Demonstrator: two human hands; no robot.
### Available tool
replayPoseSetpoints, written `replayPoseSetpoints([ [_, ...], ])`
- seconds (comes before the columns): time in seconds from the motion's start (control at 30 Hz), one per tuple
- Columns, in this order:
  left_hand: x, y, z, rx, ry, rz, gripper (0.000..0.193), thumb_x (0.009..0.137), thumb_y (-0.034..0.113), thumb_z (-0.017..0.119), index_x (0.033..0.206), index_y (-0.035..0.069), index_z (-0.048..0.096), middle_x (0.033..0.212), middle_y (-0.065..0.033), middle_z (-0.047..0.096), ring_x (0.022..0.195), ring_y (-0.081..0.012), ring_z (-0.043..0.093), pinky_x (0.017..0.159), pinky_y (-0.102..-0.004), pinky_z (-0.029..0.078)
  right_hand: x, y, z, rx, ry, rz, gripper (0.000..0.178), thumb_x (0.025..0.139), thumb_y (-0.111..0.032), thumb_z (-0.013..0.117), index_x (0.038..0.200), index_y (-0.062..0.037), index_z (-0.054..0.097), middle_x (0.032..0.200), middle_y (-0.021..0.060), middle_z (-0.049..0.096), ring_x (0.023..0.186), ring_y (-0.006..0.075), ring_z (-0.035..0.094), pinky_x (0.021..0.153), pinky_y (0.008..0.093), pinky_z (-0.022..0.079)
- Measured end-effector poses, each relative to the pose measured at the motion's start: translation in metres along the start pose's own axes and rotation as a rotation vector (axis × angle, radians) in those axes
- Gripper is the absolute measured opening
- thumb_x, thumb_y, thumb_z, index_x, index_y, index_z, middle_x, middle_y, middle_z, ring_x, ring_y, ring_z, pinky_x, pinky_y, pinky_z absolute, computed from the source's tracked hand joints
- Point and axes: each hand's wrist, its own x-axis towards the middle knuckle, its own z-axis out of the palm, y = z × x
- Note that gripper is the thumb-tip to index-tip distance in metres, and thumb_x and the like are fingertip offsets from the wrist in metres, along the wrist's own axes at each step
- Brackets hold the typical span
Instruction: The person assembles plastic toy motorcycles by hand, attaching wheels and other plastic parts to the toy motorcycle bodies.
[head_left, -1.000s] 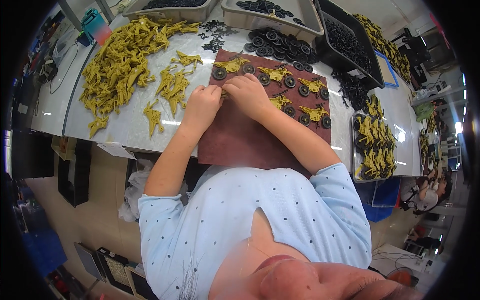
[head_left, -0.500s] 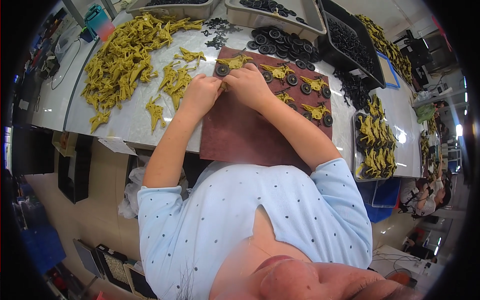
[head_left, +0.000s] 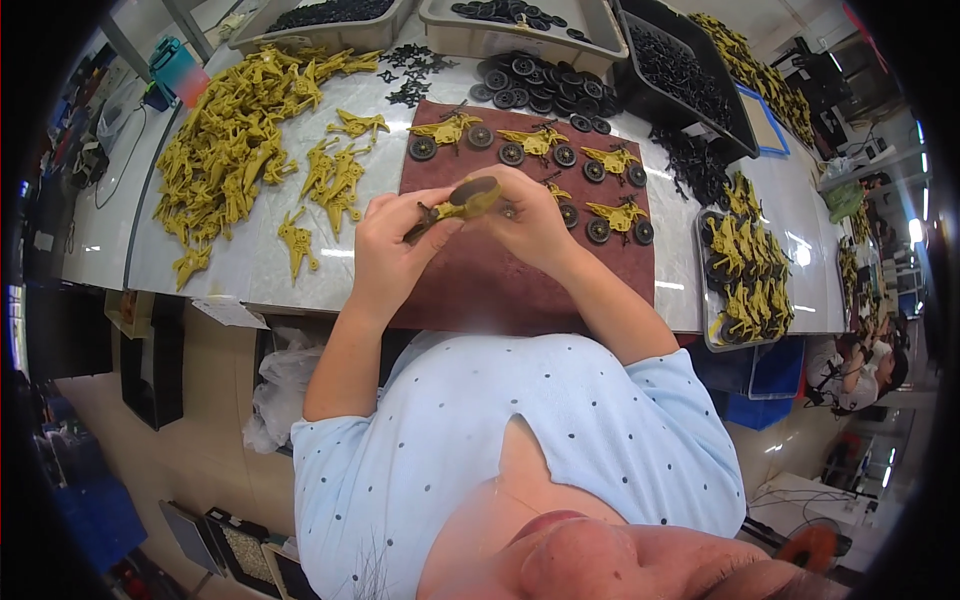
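Both hands are raised over the near part of the dark red mat (head_left: 470,290), with a yellow toy motorcycle (head_left: 468,200) between them. My left hand (head_left: 392,240) pinches its end with the dark handlebar. My right hand (head_left: 525,222) closes round the other end, where a dark wheel partly shows; the fingers hide much of the toy. Beyond the hands, several finished-looking toy motorcycles with yellow bodies and black wheels lie on their sides on the mat, one (head_left: 447,133) at its far left corner and another (head_left: 617,218) at its right edge.
A heap of yellow toy bodies (head_left: 225,150) covers the left of the table, with a few loose ones (head_left: 335,175) beside the mat. Black wheels (head_left: 550,85) lie behind the mat. Grey bins (head_left: 520,40) and a black crate (head_left: 690,95) stand behind; a tray of motorcycles (head_left: 748,270) sits right.
Both hands have come back from the mat's far left toward me, lifting a toy motorcycle into view. The motorcycle at the far left corner, partly covered before, now shows whole.
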Motion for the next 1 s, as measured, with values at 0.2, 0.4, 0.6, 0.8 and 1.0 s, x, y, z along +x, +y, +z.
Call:
replayPoseSetpoints([
  [0.2, -0.002, -0.001, 0.001, -0.033, -0.029, 0.123, 0.023, 0.076, 0.016, 0.074, 0.096, 0.004, 0.07, 0.087, -0.0062, 0.07, 0.07, -0.0164, 0.061, 0.073, -0.029, 0.037, -0.013, -0.002, 0.004, 0.224, 0.106, -0.031, 0.032, 0.07, 0.007, 0.067, 0.101, -0.0019, 0.062, 0.098, 0.006, 0.063, 0.091, 0.017, 0.059, 0.076, 0.0291, 0.048],
  [0.4, -0.004, -0.003, 0.001, -0.021, -0.057, 0.119, 0.021, 0.075, 0.015, 0.074, 0.093, 0.004, 0.071, 0.087, -0.006, 0.07, 0.071, -0.017, 0.061, 0.073, -0.0294, 0.037, -0.019, -0.015, 0.006, 0.018, 0.175, -0.036, 0.031, 0.069, 0.007, 0.066, 0.099, -0.0014, 0.063, 0.091, 0.0072, 0.064, 0.089, 0.019, 0.059, 0.073, 0.0298, 0.048],
  [0.6, -0.002, 0.003, 0.005, 0.315, 0.113, 0.367, 0.024, 0.07, 0.016, 0.074, 0.094, 0.012, 0.073, 0.101, -0.0013, 0.068, 0.09, -0.0179, 0.061, 0.084, -0.0346, 0.034, -0.012, -0.013, -0.009, -0.101, 0.08, -0.185, 0.034, 0.078, 0.006, 0.06, 0.111, -0.0014, 0.058, 0.112, 0.0115, 0.058, 0.098, 0.0214, 0.059, 0.086, 0.0298, 0.046],
  [0.8, -0.018, -0.009, 0.011, 0.591, 0.148, 0.605, 0.035, 0.069, 0.026, 0.07, 0.105, 0.024, 0.071, 0.117, -0.0002, 0.062, 0.109, -0.0195, 0.052, 0.097, -0.0393, 0.028, -0.025, -0.006, -0.021, 0.581, -0.136, 0.577, 0.034, 0.095, -0.016, 0.052, 0.124, 0.0026, 0.051, 0.114, 0.0082, 0.059, 0.1, 0.0122, 0.057, 0.086, 0.0265, 0.047],
  [1.0, -0.017, -0.013, 0.012, -0.035, 0.297, 0.345, 0.068, 0.07, 0.037, 0.075, 0.131, 0.015, 0.053, 0.14, -0.0147, 0.041, 0.125, -0.0267, 0.042, 0.102, -0.048, 0.03, -0.028, -0.015, -0.019, 0.455, -0.078, 0.443, 0.031, 0.089, -0.006, 0.058, 0.119, -0.0002, 0.055, 0.108, 0.006, 0.062, 0.091, 0.0098, 0.059, 0.076, 0.0245, 0.05],
])
